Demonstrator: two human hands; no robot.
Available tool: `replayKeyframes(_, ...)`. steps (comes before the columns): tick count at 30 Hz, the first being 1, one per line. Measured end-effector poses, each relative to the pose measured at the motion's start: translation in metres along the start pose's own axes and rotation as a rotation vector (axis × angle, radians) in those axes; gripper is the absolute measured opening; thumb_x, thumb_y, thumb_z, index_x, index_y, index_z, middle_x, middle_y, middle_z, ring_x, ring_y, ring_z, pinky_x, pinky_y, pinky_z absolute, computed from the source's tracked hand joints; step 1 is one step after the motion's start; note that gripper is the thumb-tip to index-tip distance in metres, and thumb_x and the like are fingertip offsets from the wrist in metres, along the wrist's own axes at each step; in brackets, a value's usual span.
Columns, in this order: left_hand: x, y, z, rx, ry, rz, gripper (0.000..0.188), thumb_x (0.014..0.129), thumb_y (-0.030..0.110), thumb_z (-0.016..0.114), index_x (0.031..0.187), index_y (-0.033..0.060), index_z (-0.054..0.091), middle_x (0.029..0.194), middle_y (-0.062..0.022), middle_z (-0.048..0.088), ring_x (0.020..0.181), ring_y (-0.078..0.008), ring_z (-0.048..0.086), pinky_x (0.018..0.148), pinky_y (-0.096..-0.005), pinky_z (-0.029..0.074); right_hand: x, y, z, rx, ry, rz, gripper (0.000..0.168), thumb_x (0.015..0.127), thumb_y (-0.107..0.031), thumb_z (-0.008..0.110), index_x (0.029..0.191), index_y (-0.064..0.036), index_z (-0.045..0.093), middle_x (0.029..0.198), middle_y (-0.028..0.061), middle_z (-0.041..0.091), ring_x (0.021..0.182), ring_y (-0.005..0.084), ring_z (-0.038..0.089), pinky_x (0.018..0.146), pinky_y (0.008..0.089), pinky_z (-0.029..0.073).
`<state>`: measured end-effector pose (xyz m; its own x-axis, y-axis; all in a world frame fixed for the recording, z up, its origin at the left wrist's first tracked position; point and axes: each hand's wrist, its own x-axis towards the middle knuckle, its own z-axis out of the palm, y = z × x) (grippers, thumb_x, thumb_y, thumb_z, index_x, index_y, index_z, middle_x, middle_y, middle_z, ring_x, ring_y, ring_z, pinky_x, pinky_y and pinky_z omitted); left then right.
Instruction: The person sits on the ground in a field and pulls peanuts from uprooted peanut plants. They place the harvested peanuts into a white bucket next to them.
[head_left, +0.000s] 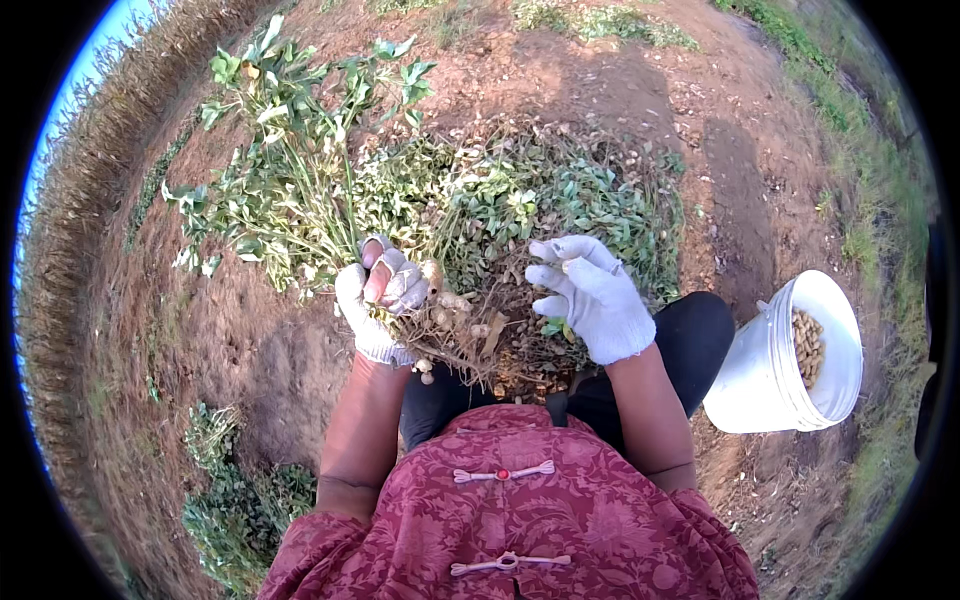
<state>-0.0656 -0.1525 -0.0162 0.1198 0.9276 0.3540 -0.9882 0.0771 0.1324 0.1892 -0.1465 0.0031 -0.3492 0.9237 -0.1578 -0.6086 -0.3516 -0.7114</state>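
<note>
My left hand (384, 292), in a white knit glove with bare fingertips showing, grips the stems of an uprooted peanut plant (300, 180). Its leafy tops spread up and to the left. From the fist, roots with pale peanut pods (450, 311) hang to the right, above my lap. Beside the roots, my right hand (589, 292), gloved in white too, is raised with its fingers apart and slightly curled; I see nothing held in it. Behind both hands lies a heap of pulled peanut plants (517, 187).
A white plastic bucket (750, 382) with peanut pods (808, 349) inside stands to the right of my knee. Another pile of green plants (240, 517) lies at the lower left. Reddish soil surrounds me, with dry crops at far left and grass at right.
</note>
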Motion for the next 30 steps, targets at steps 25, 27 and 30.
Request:
replayKeyframes(25, 0.001, -0.023, -0.004, -0.022, 0.051, -0.118, 0.015, 0.087, 0.021, 0.057, 0.092, 0.0068, 0.055, 0.06, 0.001, 0.053, 0.051, -0.0104, 0.041, 0.048, -0.0259, 0.037, -0.004, 0.017, 0.026, -0.952, -0.157, 0.036, 0.034, 0.078, -0.036, 0.077, 0.091, -0.005, 0.068, 0.076, 0.0039, 0.062, 0.067, 0.0145, 0.057, 0.064, 0.0299, 0.048)
replayKeyframes(27, 0.0, -0.026, 0.001, 0.008, 0.106, -0.133, 0.016, 0.087, 0.023, 0.056, 0.093, 0.0076, 0.057, 0.06, 0.0011, 0.054, 0.05, -0.0101, 0.04, 0.046, -0.0261, 0.035, 0.004, 0.027, 0.026, -1.268, -0.328, -0.069, 0.039, 0.078, -0.04, 0.076, 0.09, -0.004, 0.067, 0.075, 0.0106, 0.061, 0.066, 0.0212, 0.057, 0.065, 0.0335, 0.048)
replayKeyframes(30, -0.002, -0.02, 0.004, -0.014, 0.108, -0.142, 0.016, 0.086, 0.023, 0.06, 0.093, 0.0089, 0.055, 0.06, 0.0008, 0.053, 0.048, -0.0099, 0.038, 0.045, -0.0269, 0.034, 0.0, 0.023, 0.024, -1.164, -0.379, -0.097, 0.039, 0.078, -0.04, 0.074, 0.081, -0.002, 0.066, 0.074, 0.0115, 0.061, 0.066, 0.0227, 0.058, 0.063, 0.0341, 0.047)
